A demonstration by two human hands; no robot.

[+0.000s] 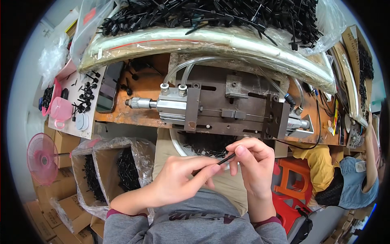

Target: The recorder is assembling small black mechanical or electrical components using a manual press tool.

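Note:
Between my two hands, above my lap, is a thin black rod-like part (pixel 226 159). My left hand (pixel 183 175) pinches its lower left end between thumb and fingers. My right hand (pixel 254 162) has thumb and forefinger closed on the upper right end, where the fingertips hide its tip. Just beyond my hands stands a metal bench fixture (pixel 219 101) with a silver pneumatic cylinder (pixel 171 109) at its left and another cylinder (pixel 296 124) at its right. Two small metal blocks (pixel 232 114) sit on a thin rod in its middle. Below the fixture, a round container (pixel 177 144) holds black parts.
A large heap of black parts (pixel 211 16) lies behind a plastic-covered roll (pixel 211 46). Plastic-lined boxes (pixel 115 175) of parts stand at the left, near a pink fan (pixel 42 158). An orange-red stool (pixel 292 179) and another person's arm (pixel 370 158) are at the right.

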